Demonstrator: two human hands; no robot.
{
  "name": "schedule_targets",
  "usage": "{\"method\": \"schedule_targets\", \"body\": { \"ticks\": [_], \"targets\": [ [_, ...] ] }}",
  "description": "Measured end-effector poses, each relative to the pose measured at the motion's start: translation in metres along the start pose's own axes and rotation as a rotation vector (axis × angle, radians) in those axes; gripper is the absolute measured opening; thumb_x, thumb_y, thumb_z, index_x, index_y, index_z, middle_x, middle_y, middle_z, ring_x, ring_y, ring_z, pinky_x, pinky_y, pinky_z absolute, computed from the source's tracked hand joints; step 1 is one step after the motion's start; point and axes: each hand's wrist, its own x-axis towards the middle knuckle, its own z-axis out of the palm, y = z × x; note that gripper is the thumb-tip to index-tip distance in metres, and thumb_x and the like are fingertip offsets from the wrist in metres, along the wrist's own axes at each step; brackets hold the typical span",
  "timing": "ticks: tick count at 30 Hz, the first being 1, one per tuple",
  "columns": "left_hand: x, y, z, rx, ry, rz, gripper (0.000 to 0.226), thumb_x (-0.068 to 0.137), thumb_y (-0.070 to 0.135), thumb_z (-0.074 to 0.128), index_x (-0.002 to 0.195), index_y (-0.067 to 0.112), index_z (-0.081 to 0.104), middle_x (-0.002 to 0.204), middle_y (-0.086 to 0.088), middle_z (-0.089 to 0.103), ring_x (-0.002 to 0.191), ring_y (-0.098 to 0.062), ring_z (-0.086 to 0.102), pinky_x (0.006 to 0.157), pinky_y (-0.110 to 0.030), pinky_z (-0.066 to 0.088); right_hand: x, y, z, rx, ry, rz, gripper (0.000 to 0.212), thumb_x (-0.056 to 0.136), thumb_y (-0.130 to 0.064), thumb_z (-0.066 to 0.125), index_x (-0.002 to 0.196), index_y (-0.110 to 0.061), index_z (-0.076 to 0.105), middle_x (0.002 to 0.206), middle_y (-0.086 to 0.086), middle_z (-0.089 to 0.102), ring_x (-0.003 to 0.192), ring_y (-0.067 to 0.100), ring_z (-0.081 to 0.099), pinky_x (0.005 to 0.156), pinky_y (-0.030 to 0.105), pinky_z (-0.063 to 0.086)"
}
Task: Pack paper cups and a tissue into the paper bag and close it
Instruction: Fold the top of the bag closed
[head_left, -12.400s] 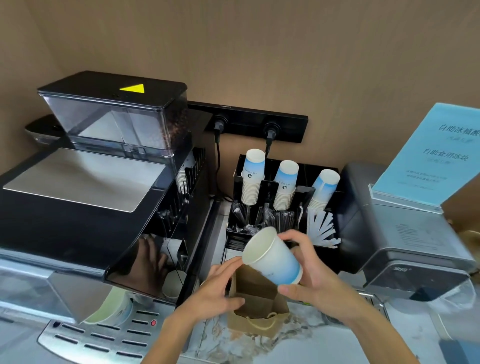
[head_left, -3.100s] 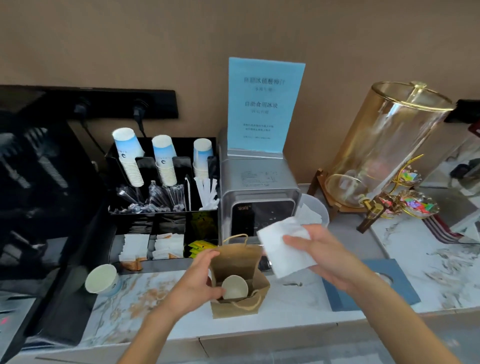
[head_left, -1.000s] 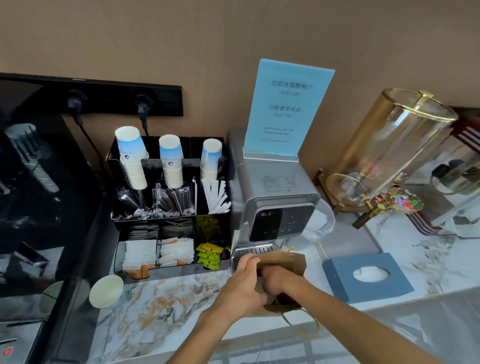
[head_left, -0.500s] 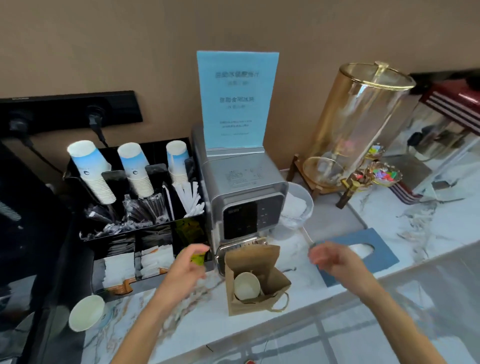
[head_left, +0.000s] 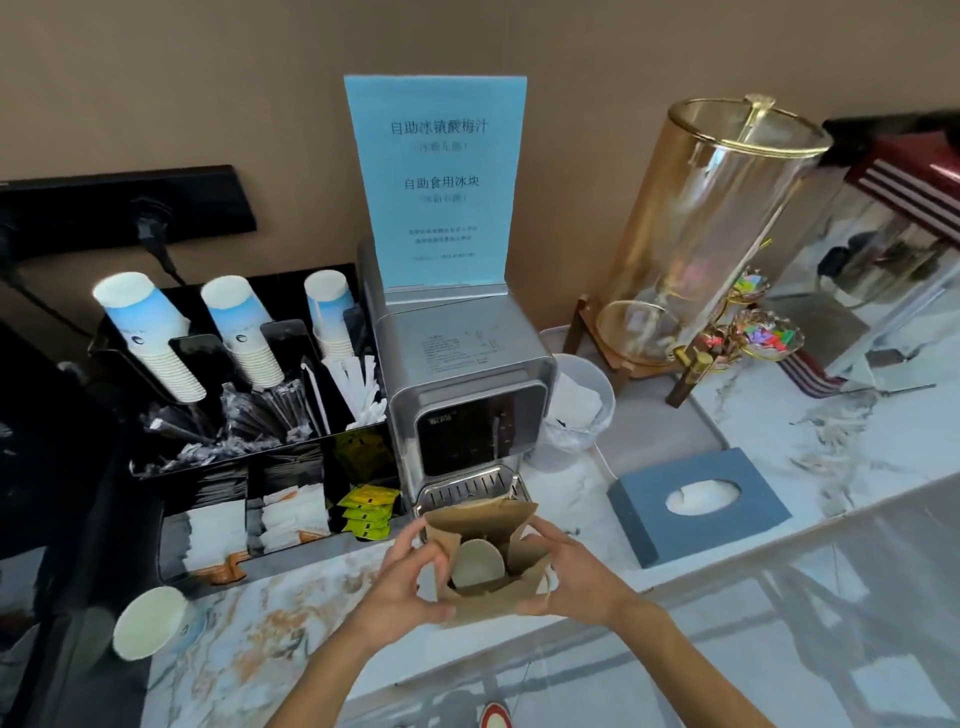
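Observation:
A small brown paper bag (head_left: 480, 525) stands open on the marble counter, near its front edge. A white paper cup (head_left: 477, 562) lies inside it with its mouth facing me. I cannot see a tissue in the bag. My left hand (head_left: 410, 582) grips the bag's left side. My right hand (head_left: 563, 574) grips its right side and lower front edge. Another paper cup (head_left: 150, 622) stands on the counter at the far left. A blue-grey tissue box (head_left: 698, 501) sits to the right of the bag.
A silver dispenser (head_left: 462, 395) with a blue sign (head_left: 439, 179) stands right behind the bag. A black organizer (head_left: 249, 415) with cup stacks, stirrers and sachets is to the left. A gold-rimmed glass drink dispenser (head_left: 711, 228) and a small lined bin (head_left: 576, 415) are at the right.
Half a second ago both hands were off the bag, apart on either side. Now both have closed in and hold the bag's sides. The bag is still open with the cup inside.

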Motion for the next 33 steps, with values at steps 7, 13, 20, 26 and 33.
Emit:
{"method": "schedule_targets", "body": {
  "ticks": [7,13,20,26,33],
  "targets": [
    [0.0,0.012,-0.003,0.029,0.17,0.078,0.045,0.068,0.005,0.08,0.072,0.041,0.053,0.09,0.017,0.058,0.087,0.006,0.05,0.064,-0.011,0.036,0.003,-0.004,0.0,-0.002,0.145,-0.044,0.042,0.08,-0.024,0.076,0.084,-0.064,0.063,0.108,-0.047,0.058,0.11,-0.012,0.048,0.091,0.008,0.038],
    [-0.013,0.001,0.006,0.073,0.338,0.116,0.032,0.09,-0.007,0.058,0.073,0.02,0.051,0.107,-0.009,0.075,0.083,-0.01,0.065,0.068,-0.033,0.05,-0.002,-0.006,0.011,0.011,0.357,-0.07,0.017,0.076,-0.018,0.072,0.076,-0.016,0.055,0.106,0.005,0.075,0.094,0.025,0.051,0.082,0.038,0.049],
    [-0.013,0.01,0.006,-0.213,0.227,0.069,0.05,0.079,-0.027,0.056,0.071,0.015,0.083,0.105,0.014,0.076,0.105,0.003,0.061,0.082,-0.014,0.051,-0.003,-0.013,0.021,0.571,0.335,-0.1,0.034,0.081,0.025,0.057,0.082,0.0,0.079,0.102,0.017,0.075,0.098,0.03,0.066,0.077,0.034,0.053],
    [-0.013,0.0,-0.002,0.368,0.201,0.162,0.054,0.075,-0.014,0.049,0.078,0.032,0.077,0.125,0.031,0.055,0.12,-0.003,0.037,0.102,-0.022,0.029,-0.003,-0.005,0.023,0.203,0.262,-0.053,0.053,0.081,0.015,0.06,0.077,-0.034,0.079,0.12,-0.022,0.066,0.115,-0.002,0.046,0.093,0.008,0.038],
    [-0.005,0.015,0.008,0.399,0.145,0.256,0.036,0.086,0.019,0.07,0.103,0.042,0.049,0.12,0.03,0.054,0.116,-0.001,0.051,0.095,-0.025,0.044,0.008,-0.027,0.023,0.017,0.224,0.061,0.039,0.074,-0.039,0.078,0.08,-0.041,0.04,0.117,-0.019,0.053,0.108,0.004,0.047,0.087,0.021,0.045]
  ]
}}
